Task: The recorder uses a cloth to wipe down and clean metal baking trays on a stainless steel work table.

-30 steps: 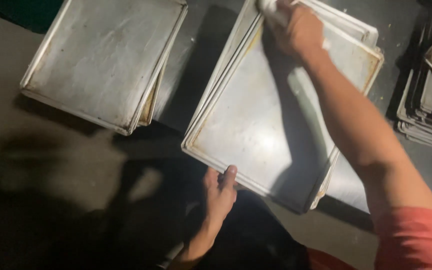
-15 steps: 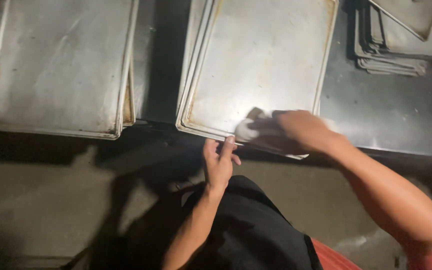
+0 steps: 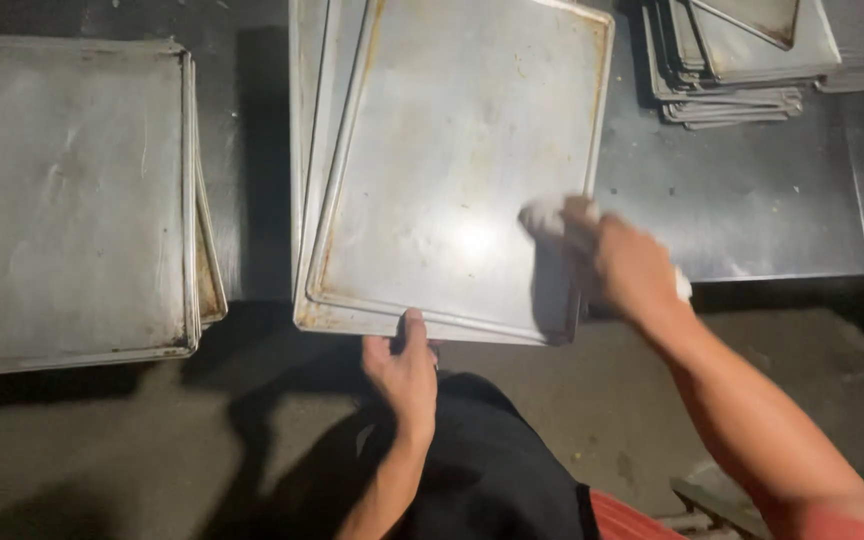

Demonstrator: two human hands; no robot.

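On the steel table (image 3: 752,200), the top tray (image 3: 452,170) of the middle stack overhangs the near edge, pinched there by the left hand (image 3: 404,372) to steady it, while the right hand (image 3: 627,268) clenches a white cloth (image 3: 544,215) against its right rim.

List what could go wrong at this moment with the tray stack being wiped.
1. The middle stack of metal trays overhangs the table edge, held at its near rim only by the left hand; pressure there could tip or slide it off.
2. The trays lie fanned and askew, so the top one may shift under the white cloth pushed by the right hand.
3. The thin rims could nick the fingers.
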